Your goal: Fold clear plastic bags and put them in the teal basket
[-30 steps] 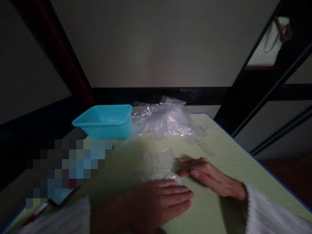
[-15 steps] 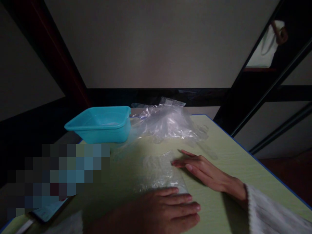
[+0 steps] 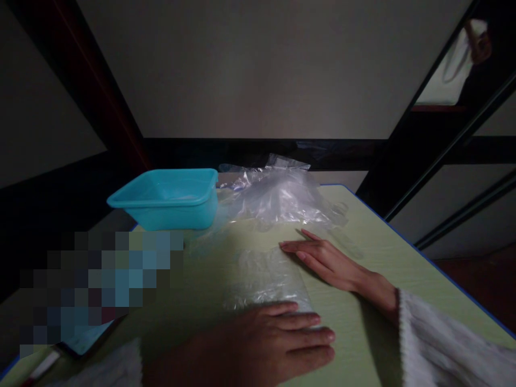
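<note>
A thin, clear plastic sheet (image 3: 262,277) lies flat at the lower middle of the frame on the pale green worktop (image 3: 363,344). The left hand (image 3: 278,341) presses its near edge and the right hand (image 3: 328,260) its far right corner; each grip is flat and spread, clasping nothing. The film looks light, limp and slippery, so it is probably best pinched at a corner. Behind it sit a crumpled heap of clear plastic (image 3: 282,199) and a turquoise plastic basin (image 3: 169,196).

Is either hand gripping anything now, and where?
Nothing gripped. The left hand presses flat on the near end of the clear plastic sheet; the right hand lies flat at its right edge.
</note>
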Available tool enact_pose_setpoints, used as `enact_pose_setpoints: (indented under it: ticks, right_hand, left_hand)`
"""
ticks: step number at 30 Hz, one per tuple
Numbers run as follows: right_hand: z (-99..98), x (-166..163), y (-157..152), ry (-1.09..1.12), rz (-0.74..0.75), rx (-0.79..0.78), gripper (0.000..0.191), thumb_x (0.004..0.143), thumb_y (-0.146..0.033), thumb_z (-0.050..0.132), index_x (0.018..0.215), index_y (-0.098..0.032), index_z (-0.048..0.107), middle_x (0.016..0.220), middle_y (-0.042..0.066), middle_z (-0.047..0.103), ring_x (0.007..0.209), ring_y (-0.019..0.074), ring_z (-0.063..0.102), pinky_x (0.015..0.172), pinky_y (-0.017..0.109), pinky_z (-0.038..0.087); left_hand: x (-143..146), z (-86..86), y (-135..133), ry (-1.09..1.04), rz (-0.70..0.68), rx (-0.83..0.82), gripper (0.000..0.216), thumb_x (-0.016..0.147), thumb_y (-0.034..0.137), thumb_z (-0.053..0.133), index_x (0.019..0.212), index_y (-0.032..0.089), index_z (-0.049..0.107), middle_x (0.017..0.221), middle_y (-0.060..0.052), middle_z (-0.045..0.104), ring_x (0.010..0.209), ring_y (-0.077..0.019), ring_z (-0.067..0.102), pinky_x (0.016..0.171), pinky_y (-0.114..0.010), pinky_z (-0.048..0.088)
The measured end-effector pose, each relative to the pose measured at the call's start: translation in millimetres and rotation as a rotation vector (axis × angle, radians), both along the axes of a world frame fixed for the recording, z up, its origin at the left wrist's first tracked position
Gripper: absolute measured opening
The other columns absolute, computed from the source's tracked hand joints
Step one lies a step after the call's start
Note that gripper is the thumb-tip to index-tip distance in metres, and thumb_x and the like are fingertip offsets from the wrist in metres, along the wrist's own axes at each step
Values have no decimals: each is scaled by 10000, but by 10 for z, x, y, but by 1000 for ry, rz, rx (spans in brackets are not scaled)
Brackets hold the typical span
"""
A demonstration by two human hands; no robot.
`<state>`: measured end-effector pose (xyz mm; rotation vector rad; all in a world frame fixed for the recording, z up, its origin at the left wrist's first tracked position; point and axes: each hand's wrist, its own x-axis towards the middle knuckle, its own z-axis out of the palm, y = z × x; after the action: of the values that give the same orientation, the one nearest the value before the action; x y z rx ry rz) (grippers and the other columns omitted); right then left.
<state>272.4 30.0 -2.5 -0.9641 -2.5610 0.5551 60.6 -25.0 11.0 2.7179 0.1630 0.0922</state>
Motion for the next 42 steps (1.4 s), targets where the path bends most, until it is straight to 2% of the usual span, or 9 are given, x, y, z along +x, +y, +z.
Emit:
enact_pose_setpoints:
  ticks: [5, 12, 14, 17, 19, 20, 23, 28, 42]
  right_hand:
    - [0, -17, 20, -31, -13, 34, 375, 960, -281, 259, 1209, -162, 514, 1239, 104, 576, 1167, 197, 512, 1079, 538, 206]
    - [-22, -16, -26, -84, -54, 150, 386, 926, -233, 312, 1265, -126, 462, 1301, 142, 511, 1226, 223, 447, 1061, 562, 213]
    - [-9, -44, -83, -75, -95, 193, 402, 915, -209, 304, 1285, -137, 444, 1308, 138, 504, 1226, 223, 447, 1061, 563, 209]
    - [16, -117, -200, -150, -118, 201, 432, 909, -220, 318, 1319, -117, 408, 1352, 156, 447, 1260, 235, 399, 1064, 561, 197]
    - [16, -168, -275, -228, -80, 184, 474, 909, -270, 348, 1344, -83, 371, 1390, 178, 378, 1301, 250, 325, 1068, 560, 178]
    - [9, -188, -306, -252, -60, 179, 510, 908, -306, 364, 1358, -67, 346, 1407, 186, 342, 1318, 258, 286, 1071, 556, 169]
    - [-31, -218, -364, -287, -34, 170, 628, 900, -414, 381, 1389, -36, 270, 1444, 201, 237, 1348, 275, 183, 1079, 540, 152]
    - [-75, -211, -405, -346, -11, 137, 746, 894, -533, 321, 1402, -2, 194, 1456, 221, 158, 1356, 284, 116, 1081, 533, 134]
    - [-97, -201, -415, -387, -1, 94, 915, 809, -681, 325, 1412, -13, 155, 1463, 218, 112, 1354, 315, 74, 1074, 555, 127]
  left_hand:
    - [-17, -6, -5, 24, -13, -63, 440, 953, 277, 300, 1371, 142, 332, 1417, -44, 354, 1329, -209, 281, 1103, -387, 242]
    - [-60, -13, -39, -30, -22, 137, 428, 956, 289, 256, 1330, 126, 383, 1420, -37, 367, 1338, -210, 263, 1113, -390, 195]
    - [-78, -46, -46, -148, 101, 220, 464, 929, 344, 316, 1291, 69, 408, 1393, -115, 405, 1324, -227, 298, 1104, -402, 218]
    - [-98, -126, -42, -325, 461, 327, 443, 884, 294, 387, 1231, 22, 431, 1329, -210, 459, 1291, -240, 357, 1069, -409, 296]
    - [-103, -191, -31, -316, 633, 343, 452, 865, 254, 401, 1248, 15, 399, 1331, -233, 445, 1282, -255, 370, 1039, -425, 344]
    - [-103, -223, -25, -279, 672, 332, 488, 858, 269, 416, 1268, 9, 373, 1344, -244, 422, 1285, -273, 362, 1027, -444, 357]
    - [-88, -300, -17, -149, 686, 265, 662, 821, 359, 481, 1321, -25, 281, 1391, -278, 325, 1316, -324, 282, 1024, -497, 344]
    - [-56, -330, -24, -44, 684, 214, 830, 778, 489, 531, 1350, -33, 234, 1431, -269, 241, 1349, -316, 183, 1069, -486, 277]
    - [-61, -316, -14, 64, 705, 220, 848, 766, 565, 510, 1338, -22, 293, 1438, -247, 241, 1349, -346, 167, 1073, -518, 226]
